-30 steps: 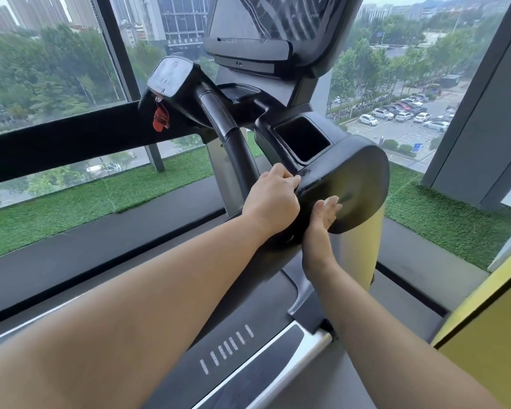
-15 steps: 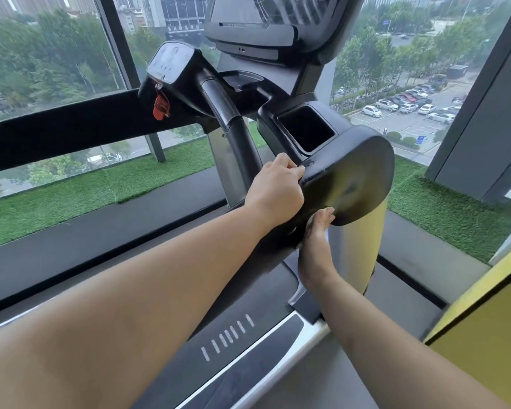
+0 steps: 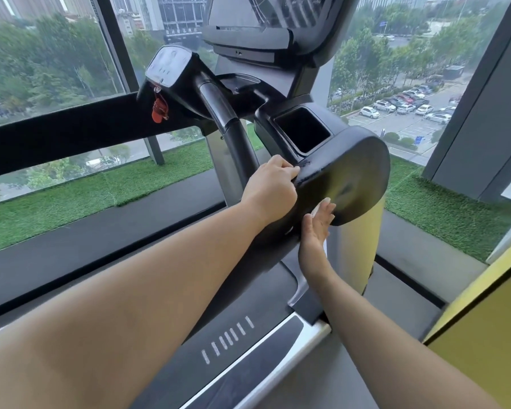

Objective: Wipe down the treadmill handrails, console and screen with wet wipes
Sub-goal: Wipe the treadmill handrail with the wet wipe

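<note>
Console side arm point(image 3: 360, 172) is centre-right: black moulded plastic with a rounded, drum-like end, mostly matte, with a shiny patch mid-face and pale scuffs on the top edge.
- Left hand point(image 3: 270, 188): fingers curled over the arm's near top edge, gripping it.
- Right hand point(image 3: 317, 228): fingers straight and pointing up, laid flat against the lower face of the rounded end, so a flat press with nothing pinched. A sliver of white wipe point(image 3: 315, 213) shows at the finger edge. The rest is hidden.
- Rectangular cup-holder recess point(image 3: 303, 129) is set into the top of the arm, just behind the left hand. It has a dark interior.
- Handrail point(image 3: 219, 110): glossy black curved tube running up left of the arm to a control pod point(image 3: 168, 64) with a grey face panel. The markings on the panel are too blurred to read.
- Red safety clip point(image 3: 159, 109) hangs below the pod.
- Screen housing point(image 3: 257, 22) is at top centre, cropped. It's dark with angular edges, and no text on it is legible.
- Yellow column point(image 3: 357, 240), smooth and cylindrical, stands under the arm.
- The deck edge has a silver side rail point(image 3: 313, 335), with a row of white tick marks point(image 3: 227, 339) on the dark panel beside it.

Green artificial turf point(image 3: 56, 202) lies along the window, and a car park point(image 3: 401, 107) shows outside.
</note>
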Motion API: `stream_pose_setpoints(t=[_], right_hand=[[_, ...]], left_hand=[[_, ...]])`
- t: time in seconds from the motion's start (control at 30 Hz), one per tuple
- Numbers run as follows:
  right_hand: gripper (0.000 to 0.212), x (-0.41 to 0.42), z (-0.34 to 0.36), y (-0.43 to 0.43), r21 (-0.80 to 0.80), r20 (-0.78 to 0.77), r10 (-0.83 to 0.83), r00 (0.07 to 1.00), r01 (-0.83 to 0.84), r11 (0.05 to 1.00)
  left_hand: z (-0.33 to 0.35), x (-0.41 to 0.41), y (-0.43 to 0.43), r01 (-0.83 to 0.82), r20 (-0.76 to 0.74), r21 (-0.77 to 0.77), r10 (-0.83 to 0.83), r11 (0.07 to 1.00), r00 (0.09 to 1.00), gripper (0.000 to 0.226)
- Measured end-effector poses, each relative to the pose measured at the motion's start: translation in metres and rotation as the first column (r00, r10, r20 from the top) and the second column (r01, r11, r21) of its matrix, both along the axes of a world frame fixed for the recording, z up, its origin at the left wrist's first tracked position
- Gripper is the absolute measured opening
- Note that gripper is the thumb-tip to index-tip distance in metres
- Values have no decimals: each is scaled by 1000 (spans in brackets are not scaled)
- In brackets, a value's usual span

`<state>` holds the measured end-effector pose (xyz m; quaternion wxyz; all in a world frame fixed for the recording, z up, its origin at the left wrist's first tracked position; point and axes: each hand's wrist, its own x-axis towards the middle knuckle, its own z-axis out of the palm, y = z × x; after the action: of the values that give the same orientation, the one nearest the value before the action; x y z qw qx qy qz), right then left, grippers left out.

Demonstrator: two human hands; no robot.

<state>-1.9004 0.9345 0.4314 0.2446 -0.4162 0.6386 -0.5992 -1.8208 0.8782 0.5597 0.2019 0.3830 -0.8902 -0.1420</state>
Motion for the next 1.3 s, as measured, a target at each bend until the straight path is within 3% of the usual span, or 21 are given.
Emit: stream_pose_setpoints(t=[0.1, 0.2, 0.27, 0.43, 0.57, 0.63, 0.8, 1.0, 1.2, 1.3], right_hand=[[59, 4, 10, -2, -4, 108, -22, 994, 22, 1000], [63, 21, 6, 11, -62, -106, 85, 991, -91, 994], [57, 10, 1, 11, -38, -221, 94, 971, -105, 994], [61, -1, 18, -2, 10, -84, -16, 996, 17, 1000], [62, 30, 7, 20, -72, -273, 112, 955, -137, 988], [62, 17, 1, 17, -65, -364, 96, 926, -128, 990], [56, 8, 21, 1, -68, -149, 4, 989, -15, 998], [65, 20, 1, 14, -97, -510, 82, 856, -152, 984], [55, 23, 30, 0, -96, -232, -21, 972, -1, 995], [59, 43, 18, 13, -127, -390, 33, 920, -90, 988]], left_hand=[[8, 7, 0, 50, 10, 78, -51, 996, 999, 43], [11, 24, 4, 69, 87, 45, -73, 997, 994, 45], [6, 45, 9, 2, 173, -46, 6, 999, 985, 47], [-4, 80, 18, -193, 263, 48, 174, 980, 949, 47], [-9, 75, 22, -174, 237, -25, 175, 984, 955, 44], [-10, 75, 21, -166, 234, -32, 169, 986, 957, 45], [-11, 76, 21, -159, 250, -35, 162, 987, 955, 45], [-12, 77, 20, -154, 245, -41, 160, 987, 956, 41], [-12, 77, 19, -155, 244, -30, 158, 987, 957, 41], [-11, 77, 21, -158, 241, -24, 159, 987, 957, 40]])
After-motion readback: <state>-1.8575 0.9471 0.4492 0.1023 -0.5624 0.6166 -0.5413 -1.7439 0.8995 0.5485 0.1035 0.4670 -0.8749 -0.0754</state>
